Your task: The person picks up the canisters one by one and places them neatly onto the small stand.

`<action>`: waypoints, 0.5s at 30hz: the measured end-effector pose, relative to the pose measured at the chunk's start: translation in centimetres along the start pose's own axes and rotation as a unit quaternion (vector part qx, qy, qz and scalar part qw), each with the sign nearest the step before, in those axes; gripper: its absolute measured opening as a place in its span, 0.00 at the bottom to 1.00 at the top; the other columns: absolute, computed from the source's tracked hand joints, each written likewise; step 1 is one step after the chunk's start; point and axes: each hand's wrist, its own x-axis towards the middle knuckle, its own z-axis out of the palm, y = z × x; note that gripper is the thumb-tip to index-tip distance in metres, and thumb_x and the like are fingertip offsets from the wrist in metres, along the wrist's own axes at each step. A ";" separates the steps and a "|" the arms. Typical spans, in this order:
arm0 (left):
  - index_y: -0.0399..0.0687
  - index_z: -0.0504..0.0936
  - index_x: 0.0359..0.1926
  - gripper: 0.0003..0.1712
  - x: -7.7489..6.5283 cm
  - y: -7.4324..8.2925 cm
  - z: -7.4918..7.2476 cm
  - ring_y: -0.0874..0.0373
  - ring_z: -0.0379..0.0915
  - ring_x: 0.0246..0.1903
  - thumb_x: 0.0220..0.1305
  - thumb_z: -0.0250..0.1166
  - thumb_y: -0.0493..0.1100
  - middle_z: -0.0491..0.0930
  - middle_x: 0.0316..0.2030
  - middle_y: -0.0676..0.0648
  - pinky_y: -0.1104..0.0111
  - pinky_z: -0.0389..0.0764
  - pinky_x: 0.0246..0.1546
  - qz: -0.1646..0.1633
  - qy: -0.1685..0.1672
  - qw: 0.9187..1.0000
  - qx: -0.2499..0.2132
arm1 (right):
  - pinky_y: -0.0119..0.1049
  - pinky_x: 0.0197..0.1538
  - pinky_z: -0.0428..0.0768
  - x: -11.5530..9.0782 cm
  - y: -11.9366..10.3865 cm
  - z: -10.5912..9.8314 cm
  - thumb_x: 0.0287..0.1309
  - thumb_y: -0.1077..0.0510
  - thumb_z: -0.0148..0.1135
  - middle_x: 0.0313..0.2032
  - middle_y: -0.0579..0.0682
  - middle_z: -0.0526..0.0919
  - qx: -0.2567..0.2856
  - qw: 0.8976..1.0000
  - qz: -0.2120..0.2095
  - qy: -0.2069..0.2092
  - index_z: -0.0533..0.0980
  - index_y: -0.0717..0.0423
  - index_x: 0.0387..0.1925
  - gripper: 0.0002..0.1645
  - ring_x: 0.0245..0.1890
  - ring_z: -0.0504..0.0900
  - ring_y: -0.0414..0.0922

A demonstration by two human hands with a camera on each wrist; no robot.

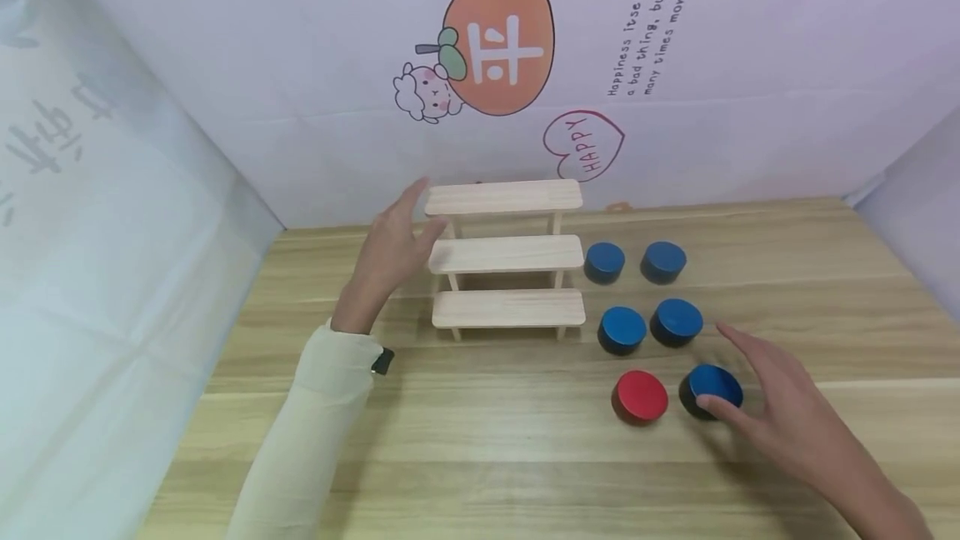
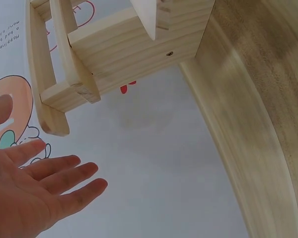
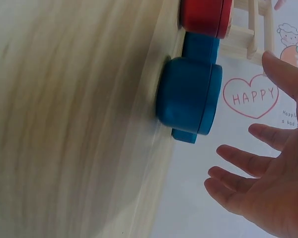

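A three-tier wooden stand point(image 1: 507, 254) is at the back of the table. Beside its left end is my left hand point(image 1: 393, 244), fingers spread; in the left wrist view, its palm point(image 2: 25, 198) holds nothing. My right hand point(image 1: 783, 407) hovers at the front blue round tin point(image 1: 711, 380), its thumb overlapping the tin in the head view. Seen from the right wrist, a gap separates the extended fingers from this lidded tin point(image 3: 186, 94). To its left sits a red round tin point(image 1: 641, 396). Whether the thumb touches the blue tin is unclear.
Several more blue tins stand in pairs behind the front two, such as the blue tin point(image 1: 622, 328) right of the stand. A printed white cloth point(image 1: 337, 65) hangs behind the wooden table point(image 1: 480, 415), with more cloth at both sides.
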 end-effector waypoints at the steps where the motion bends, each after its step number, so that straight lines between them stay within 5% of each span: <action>1: 0.56 0.50 0.68 0.37 0.1 0.0 0.0 0.54 0.52 0.61 0.62 0.48 0.62 0.55 0.64 0.51 0.60 0.56 0.57 -0.002 0.000 1.000 -0.002 | 0.62 0.53 0.54 0.0 0.1 0.0 0.41 0.48 0.70 0.58 0.64 0.62 0.001 1.000 -0.001 0.002 0.53 0.51 0.66 0.53 0.55 0.58 0.65; 15: 0.62 0.49 0.68 0.37 0.9 -0.2 0.5 0.55 0.51 0.61 0.61 0.46 0.64 0.56 0.64 0.52 0.60 0.56 0.58 -0.026 -0.010 0.999 -0.025 | 0.63 0.47 0.60 -0.5 0.5 0.0 0.40 0.46 0.70 0.56 0.67 0.63 0.002 1.000 0.005 -0.015 0.52 0.53 0.66 0.55 0.52 0.61 0.66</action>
